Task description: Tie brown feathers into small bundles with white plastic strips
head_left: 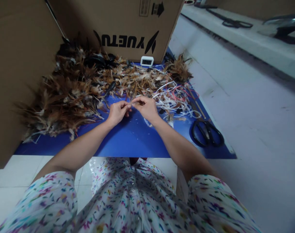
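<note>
My left hand [118,112] and my right hand [145,108] meet over the blue tabletop [135,139], fingertips pinched almost together. Something thin and pale seems to lie between the fingertips, too small to make out. Just beyond them spreads a layer of loose brown feathers [137,79]. A thicker heap of brown feathers [62,100] lies to the left of my left hand. To the right of my right hand is a tangle of white plastic ties [170,100] with some red strands. Black-handled scissors [207,133] rest near the table's right edge.
A large cardboard box [128,19] stands behind the feathers, and another cardboard panel [18,64] rises on the left. A small white digital clock [146,61] sits against the box. More scissors [237,23] lie on a ledge at upper right, above a pale wall [246,113].
</note>
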{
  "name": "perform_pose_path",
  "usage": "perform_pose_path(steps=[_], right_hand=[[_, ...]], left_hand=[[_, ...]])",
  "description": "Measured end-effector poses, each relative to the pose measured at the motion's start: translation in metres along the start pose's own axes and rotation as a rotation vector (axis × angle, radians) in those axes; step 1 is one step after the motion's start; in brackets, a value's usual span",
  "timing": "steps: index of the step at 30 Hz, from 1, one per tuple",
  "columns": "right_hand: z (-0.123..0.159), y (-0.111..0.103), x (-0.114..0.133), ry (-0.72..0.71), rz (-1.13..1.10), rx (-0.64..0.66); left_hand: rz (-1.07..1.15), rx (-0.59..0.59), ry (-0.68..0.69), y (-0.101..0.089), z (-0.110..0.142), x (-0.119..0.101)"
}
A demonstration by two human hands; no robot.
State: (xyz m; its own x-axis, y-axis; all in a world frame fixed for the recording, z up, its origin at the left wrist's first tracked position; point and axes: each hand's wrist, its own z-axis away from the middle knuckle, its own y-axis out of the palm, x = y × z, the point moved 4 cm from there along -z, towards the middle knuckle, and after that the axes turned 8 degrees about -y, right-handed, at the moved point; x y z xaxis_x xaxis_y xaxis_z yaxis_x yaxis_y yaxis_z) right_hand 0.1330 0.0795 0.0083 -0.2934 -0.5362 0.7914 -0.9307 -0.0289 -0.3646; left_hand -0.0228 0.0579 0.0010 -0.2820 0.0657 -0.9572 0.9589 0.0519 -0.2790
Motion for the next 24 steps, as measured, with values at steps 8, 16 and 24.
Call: perform_pose_path(steps=[8,16,24], right_hand=[[0.000,0.001,0.000,0.001,-0.031,0.018],[0.000,0.001,0.001,0.003,-0.026,0.038],[-0.006,-0.006,-0.010,-0.076,-0.040,-0.002]], left_hand=[[-0.023,-0.014,0.025,0.000,-0.001,0.004],[-0.157,-0.013,0.146,-0.001,0.000,0.001],[-0.211,-0.127,0.476,-0.001,0.035,-0.029]])
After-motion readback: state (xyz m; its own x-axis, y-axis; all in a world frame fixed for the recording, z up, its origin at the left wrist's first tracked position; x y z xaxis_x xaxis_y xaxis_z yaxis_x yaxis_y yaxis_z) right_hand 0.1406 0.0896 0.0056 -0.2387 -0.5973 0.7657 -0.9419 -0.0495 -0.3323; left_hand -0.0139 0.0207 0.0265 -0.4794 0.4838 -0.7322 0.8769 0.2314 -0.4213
